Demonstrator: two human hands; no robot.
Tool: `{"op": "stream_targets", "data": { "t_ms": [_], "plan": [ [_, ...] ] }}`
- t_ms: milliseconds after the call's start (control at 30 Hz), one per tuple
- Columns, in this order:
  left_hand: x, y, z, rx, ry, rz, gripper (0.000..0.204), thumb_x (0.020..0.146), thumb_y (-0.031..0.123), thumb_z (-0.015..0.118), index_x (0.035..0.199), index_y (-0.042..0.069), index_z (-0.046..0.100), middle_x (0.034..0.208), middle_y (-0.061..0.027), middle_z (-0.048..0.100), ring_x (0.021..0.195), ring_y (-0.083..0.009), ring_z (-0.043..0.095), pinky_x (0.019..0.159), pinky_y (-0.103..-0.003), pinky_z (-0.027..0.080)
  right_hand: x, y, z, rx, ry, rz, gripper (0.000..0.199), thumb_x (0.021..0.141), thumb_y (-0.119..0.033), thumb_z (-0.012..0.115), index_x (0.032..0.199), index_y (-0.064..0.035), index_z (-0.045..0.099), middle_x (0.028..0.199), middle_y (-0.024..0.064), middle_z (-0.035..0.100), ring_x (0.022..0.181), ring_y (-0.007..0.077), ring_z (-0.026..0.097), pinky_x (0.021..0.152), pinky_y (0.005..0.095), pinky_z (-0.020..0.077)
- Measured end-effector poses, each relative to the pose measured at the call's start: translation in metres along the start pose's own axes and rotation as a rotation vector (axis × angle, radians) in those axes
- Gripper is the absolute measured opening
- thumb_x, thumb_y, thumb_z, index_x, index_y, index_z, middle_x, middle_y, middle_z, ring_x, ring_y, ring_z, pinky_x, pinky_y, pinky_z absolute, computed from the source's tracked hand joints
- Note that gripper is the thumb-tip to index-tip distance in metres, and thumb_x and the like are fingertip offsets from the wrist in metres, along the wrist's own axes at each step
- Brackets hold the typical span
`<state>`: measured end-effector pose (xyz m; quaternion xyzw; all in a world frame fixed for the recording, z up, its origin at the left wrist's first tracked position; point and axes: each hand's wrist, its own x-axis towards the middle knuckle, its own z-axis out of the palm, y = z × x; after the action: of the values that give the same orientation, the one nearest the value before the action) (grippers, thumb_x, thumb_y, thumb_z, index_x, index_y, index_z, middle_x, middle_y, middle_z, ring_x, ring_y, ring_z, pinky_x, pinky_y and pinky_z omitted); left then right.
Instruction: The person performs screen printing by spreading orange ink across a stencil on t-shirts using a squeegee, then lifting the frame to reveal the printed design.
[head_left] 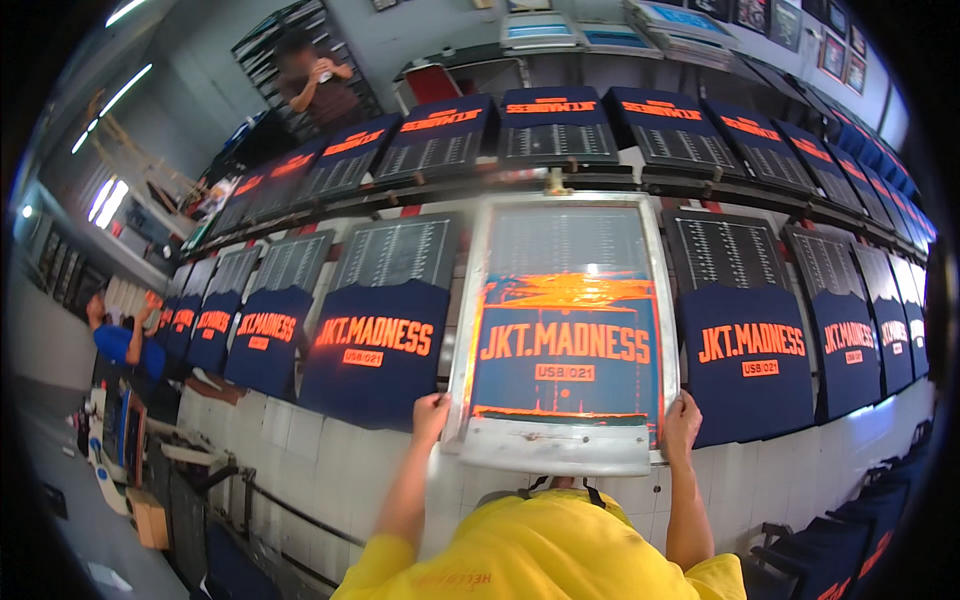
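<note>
A screen printing frame (474, 300) with a pale metal border is in front of me, over a printing board. Bright orange ink (570, 290) is smeared across the far part of its mesh, and orange lettering shows below. A wide metal bar (560, 448), which looks like a squeegee, lies across the near end. My left hand (431, 416) is closed on the frame's near left side. At the near right side, my right hand (682, 424) grips the opposite edge. Dark navy shirts with orange prints, one on the left (365, 395) and one on the right (750, 405), flank the frame.
A long rail (590, 182) runs behind the frame, with a far row of shirt boards (560, 145) beyond it. More screens (540, 32) are stacked at the back. One person (320, 85) stands far left; another in blue (140, 340) is at the left.
</note>
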<state>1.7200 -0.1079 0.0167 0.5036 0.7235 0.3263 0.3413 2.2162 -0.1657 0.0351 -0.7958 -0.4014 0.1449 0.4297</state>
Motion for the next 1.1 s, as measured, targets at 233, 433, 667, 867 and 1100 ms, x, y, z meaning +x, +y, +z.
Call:
{"op": "stream_targets", "data": {
  "t_ms": [233,433,667,867,1100],
  "plan": [
    [-0.029,0.017,-0.006,-0.001,0.192,0.179,0.032,0.094,0.028,0.064,0.101,-0.002,0.069,0.085,-0.0125,0.071,0.072,-0.0208,0.066,0.067,-0.032,0.051,-0.009,-0.021,-0.004,-0.023,0.079,-0.352,0.030,0.092,-0.007,0.054,0.118,0.0049,0.062,0.111,0.0191,0.068,0.103,0.0368,0.064,0.089,0.0421,0.0505],
    [-0.122,0.071,-0.034,-0.454,-0.268,0.159,0.030,0.101,0.025,0.054,0.100,-0.001,0.070,0.094,-0.0078,0.072,0.085,-0.0160,0.069,0.070,-0.030,0.055,-0.061,-0.066,-0.027,-0.034,-0.556,-0.669,0.043,0.080,-0.008,0.070,0.122,-0.0010,0.060,0.128,0.0145,0.060,0.120,0.0337,0.054,0.101,0.0428,0.0449],
    [-0.168,0.046,0.013,-0.315,-1.005,-0.099,0.038,0.103,0.034,0.048,0.111,0.000,0.065,0.101,-0.0083,0.070,0.086,-0.0152,0.067,0.068,-0.029,0.054,-0.110,-0.115,-0.027,-0.582,-0.790,-1.121,0.065,0.071,-0.018,0.076,0.131,-0.0113,0.054,0.134,0.0043,0.056,0.124,0.0300,0.051,0.100,0.0448,0.0454],
    [-0.173,0.030,0.082,-0.463,-0.946,-0.255,0.045,0.104,0.041,0.044,0.127,0.003,0.051,0.114,-0.0097,0.065,0.086,-0.0152,0.066,0.065,-0.029,0.056,-0.095,-0.143,-0.004,-0.504,-0.597,-1.085,0.045,0.065,-0.015,0.072,0.108,-0.0087,0.058,0.102,0.0063,0.063,0.100,0.0277,0.061,0.085,0.0422,0.0508],
    [-0.166,0.038,0.108,-0.717,-0.929,-0.414,0.049,0.105,0.048,0.036,0.119,0.004,0.052,0.110,-0.0081,0.064,0.075,-0.0134,0.066,0.053,-0.024,0.049,-0.092,-0.135,0.008,-0.565,-0.513,-1.072,0.029,0.065,-0.014,0.072,0.090,-0.0094,0.058,0.088,0.0054,0.063,0.087,0.0260,0.063,0.075,0.0418,0.0519]
  ]
}}
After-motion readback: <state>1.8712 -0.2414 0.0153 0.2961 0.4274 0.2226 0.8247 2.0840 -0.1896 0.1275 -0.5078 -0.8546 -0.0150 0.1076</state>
